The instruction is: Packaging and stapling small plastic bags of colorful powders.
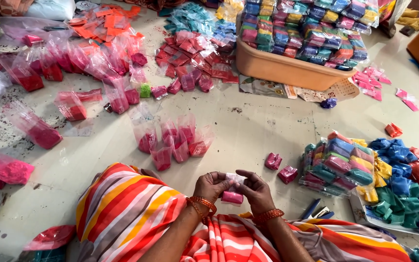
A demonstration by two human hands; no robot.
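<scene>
Both my hands meet over my lap at the bottom centre. My left hand (212, 185) and my right hand (254, 189) pinch the clear top of one small plastic packet of pink powder (232, 197) between their fingertips. Orange bangles ring both wrists. A striped orange, red and white garment (122, 208) covers my knees below. Just ahead on the floor stand several open little bags of pink powder (173, 141). Two folded pink packets (280, 167) lie to the right of my hands.
Sealed multicoloured packets are stacked at the right (338, 162) and on a tray (364, 213). A tan tub (287, 70) full of packets stands at the back. Larger bags of pink powder (40, 131) spread across the left floor. A blue stapler (318, 211) lies near my right knee.
</scene>
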